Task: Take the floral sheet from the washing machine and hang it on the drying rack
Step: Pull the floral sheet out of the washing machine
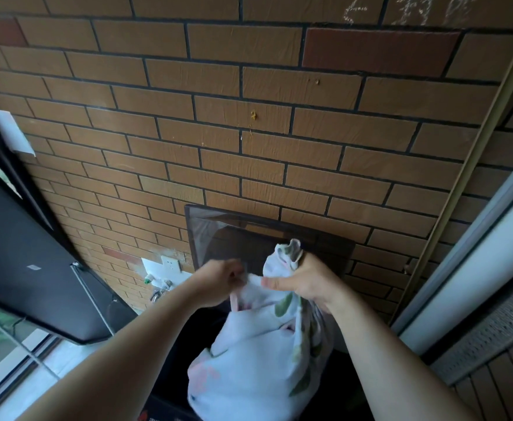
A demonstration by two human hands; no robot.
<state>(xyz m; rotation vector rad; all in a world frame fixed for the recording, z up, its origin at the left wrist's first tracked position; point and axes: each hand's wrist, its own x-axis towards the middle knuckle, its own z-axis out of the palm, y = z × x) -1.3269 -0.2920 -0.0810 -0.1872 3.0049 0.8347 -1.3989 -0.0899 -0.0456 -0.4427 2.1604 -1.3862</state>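
While the right hand [305,284] has its fingers clamped round the bunched top of the floral sheet [261,360], the left hand [222,279] meets the cloth just beside it. That hand is blurred, but its fingers seem to be pinched together on a fold of the fabric. A tuft of the sheet sticks up above the right fist. The rest hangs below both hands as a pale, bulging bundle printed with green leaves and pink blooms. Its lower part is over the dark open top of the washing machine [174,390]. Whether the bottom of the bundle rests inside the drum cannot be told, as the edge of the view cuts it off. The machine's dark glossy lid [249,235] stands raised behind the hands, close against the brick wall [249,117]. On the wall left of the lid are a white socket [170,263] and a tap [158,288]. Further left hangs a dark panel [21,238] in a black frame.
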